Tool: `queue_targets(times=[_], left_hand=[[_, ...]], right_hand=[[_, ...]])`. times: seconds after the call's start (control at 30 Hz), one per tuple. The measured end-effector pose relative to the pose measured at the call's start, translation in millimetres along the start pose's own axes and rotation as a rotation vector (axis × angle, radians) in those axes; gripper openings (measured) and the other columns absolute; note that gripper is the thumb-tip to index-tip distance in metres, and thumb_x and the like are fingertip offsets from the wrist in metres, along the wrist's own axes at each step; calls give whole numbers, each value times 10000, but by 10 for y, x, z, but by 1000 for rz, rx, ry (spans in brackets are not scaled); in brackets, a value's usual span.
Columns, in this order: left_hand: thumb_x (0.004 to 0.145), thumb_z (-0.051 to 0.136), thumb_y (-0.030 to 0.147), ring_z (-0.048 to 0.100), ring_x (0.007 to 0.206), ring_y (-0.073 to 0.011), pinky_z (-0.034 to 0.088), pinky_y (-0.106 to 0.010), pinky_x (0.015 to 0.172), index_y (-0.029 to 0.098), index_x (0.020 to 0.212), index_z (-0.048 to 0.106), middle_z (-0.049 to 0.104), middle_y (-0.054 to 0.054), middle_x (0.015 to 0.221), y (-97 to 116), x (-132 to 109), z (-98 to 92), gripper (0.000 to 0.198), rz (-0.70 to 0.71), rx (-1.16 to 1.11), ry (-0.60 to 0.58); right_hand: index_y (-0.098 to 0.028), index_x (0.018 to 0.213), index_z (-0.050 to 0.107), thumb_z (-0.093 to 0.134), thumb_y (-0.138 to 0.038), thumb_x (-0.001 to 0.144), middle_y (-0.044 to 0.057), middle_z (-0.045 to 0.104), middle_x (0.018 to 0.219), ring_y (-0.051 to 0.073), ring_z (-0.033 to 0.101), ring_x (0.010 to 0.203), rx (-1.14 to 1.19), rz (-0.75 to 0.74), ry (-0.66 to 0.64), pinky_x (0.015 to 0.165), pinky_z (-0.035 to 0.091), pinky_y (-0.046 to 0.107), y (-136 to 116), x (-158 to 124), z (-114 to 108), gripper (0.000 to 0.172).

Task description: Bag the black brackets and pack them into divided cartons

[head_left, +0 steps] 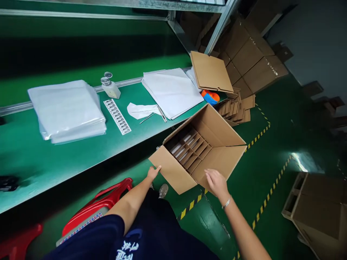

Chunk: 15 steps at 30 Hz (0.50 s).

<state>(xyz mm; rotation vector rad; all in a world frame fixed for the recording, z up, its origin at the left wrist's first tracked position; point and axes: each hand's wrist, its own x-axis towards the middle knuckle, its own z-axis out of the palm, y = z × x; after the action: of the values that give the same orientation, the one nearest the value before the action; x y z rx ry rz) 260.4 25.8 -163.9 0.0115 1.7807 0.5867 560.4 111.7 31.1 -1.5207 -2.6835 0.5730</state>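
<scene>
Fingertip grip: left hand (153, 172) on corrugated cardboard box (217, 139) flap; right hand (216, 182) open.

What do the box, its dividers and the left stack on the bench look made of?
Box: matte brown corrugated cardboard, with fluting along the flap edge. Dividers: thin brown card, slotted into a grid. Stack: glossy, translucent white sheets, probably plastic bags.

Dividers in the box (217, 133) mostly hide its contents (label strip (117, 116) print unreadable).
</scene>
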Motion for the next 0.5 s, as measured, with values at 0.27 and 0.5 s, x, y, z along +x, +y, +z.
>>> queue_targets(times=[0.27, 0.5], left_hand=[[922, 562, 428, 603, 1080, -256, 513, -441, 891, 124, 1226, 540, 588, -138, 1220, 366, 158, 288, 431, 44, 196, 80], [760, 727, 448, 234, 1432, -378, 337, -438, 1097, 80, 1447, 239, 262, -275, 1516, 812, -77, 751, 919, 287, 327, 106]], right_hand=[[-175, 1448, 395, 644, -235, 773, 136, 482, 1452, 297, 455, 1338, 122, 460, -360, 1053, 408, 426, -549, 581, 1105, 721], [-307, 1286, 562, 713, -306, 739, 8, 733, 1080, 208, 693, 956, 242, 417, -457, 718, 498, 245, -157, 872, 1433, 567]])
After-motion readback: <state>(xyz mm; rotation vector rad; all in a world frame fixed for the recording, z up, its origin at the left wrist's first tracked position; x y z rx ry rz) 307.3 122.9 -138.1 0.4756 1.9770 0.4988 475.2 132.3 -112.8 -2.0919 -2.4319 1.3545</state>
